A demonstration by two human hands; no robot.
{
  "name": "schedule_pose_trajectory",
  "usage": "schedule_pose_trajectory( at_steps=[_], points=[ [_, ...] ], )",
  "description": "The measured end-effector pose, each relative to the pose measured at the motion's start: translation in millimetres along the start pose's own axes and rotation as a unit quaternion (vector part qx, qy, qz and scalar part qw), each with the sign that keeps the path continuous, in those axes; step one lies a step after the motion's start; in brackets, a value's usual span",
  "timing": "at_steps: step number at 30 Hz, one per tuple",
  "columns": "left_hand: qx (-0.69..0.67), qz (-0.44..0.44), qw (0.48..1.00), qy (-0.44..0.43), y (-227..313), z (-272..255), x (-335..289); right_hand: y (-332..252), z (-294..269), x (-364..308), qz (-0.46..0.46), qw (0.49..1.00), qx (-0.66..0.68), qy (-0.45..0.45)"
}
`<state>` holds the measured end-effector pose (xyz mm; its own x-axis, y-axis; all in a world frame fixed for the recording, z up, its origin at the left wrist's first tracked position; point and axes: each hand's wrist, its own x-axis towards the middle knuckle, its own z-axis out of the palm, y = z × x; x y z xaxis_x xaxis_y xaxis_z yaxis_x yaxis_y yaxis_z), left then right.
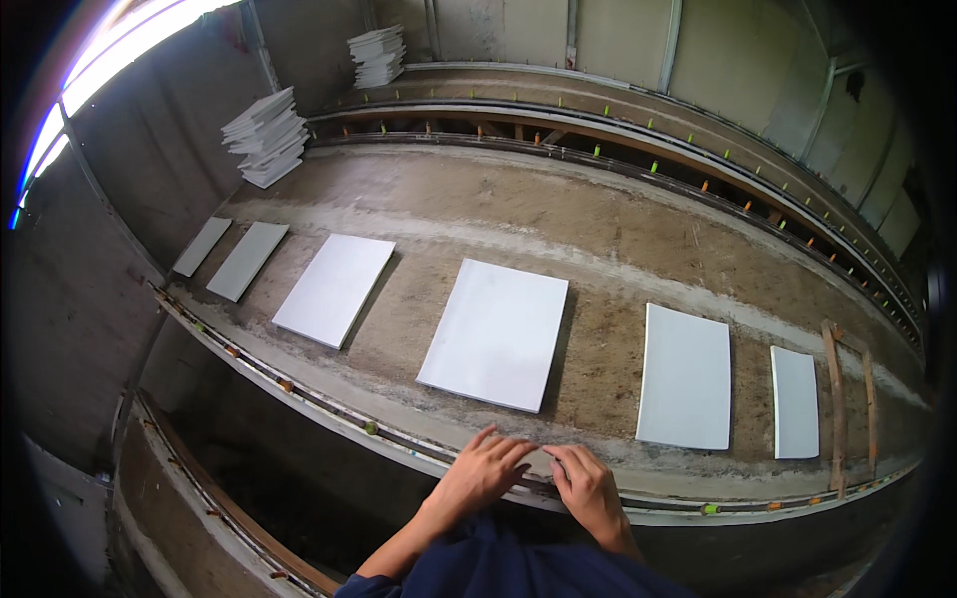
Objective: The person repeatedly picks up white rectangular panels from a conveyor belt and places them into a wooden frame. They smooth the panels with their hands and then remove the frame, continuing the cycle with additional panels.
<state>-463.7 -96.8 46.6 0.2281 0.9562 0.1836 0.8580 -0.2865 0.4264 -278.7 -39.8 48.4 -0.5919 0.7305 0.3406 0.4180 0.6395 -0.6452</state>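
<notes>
Our L hand (482, 466) is at the table's front rail (324, 405), fingers loosely bent & pointing twd our R hand (588, 490), also half-curled. Fingertips nearly meet; we can't tell if either hand pinches smth small, or if they touch the rail. Nearest to both is the middle white pile (495, 334), flat on the brown table (605, 289) just beyond our fingers, apart from them. To its R we see a white block (684, 379), then a narrower slab (796, 404) w/ wooden strips (835, 414) next to it. To its L lie a white pad (335, 289), a greyish pad (248, 261) & an end pad (202, 247). Back L, a near stack (265, 138) (edges pretty uneven) stands on our table, a far stack (377, 56) behind it. Orange & green pegs (371, 428) dot the rail.
</notes>
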Motion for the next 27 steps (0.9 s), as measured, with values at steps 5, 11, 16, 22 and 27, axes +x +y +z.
schedule_pose_trajectory(
  at_steps=[5,11,16,22,27],
  points=[
    [-0.001,-0.026,0.999,0.043,-57,-27,-19,-26,43,21,0.008,1.0,-0.018,-0.007],
    [-0.021,0.003,0.999,0.043,-156,-77,-60,-87,114,70,0.056,0.997,0.026,-0.048],
    [-0.003,-0.07,0.995,0.073,-250,-137,-110,-146,197,135,0.029,0.995,0.036,-0.085],
    [-0.02,-0.063,0.996,0.057,-314,-159,-139,-188,273,158,0.004,0.997,-0.009,-0.07],
    [-0.041,-0.035,0.998,0.035,-323,-166,-141,-206,292,169,-0.007,0.999,0.006,-0.053]
  ],
)
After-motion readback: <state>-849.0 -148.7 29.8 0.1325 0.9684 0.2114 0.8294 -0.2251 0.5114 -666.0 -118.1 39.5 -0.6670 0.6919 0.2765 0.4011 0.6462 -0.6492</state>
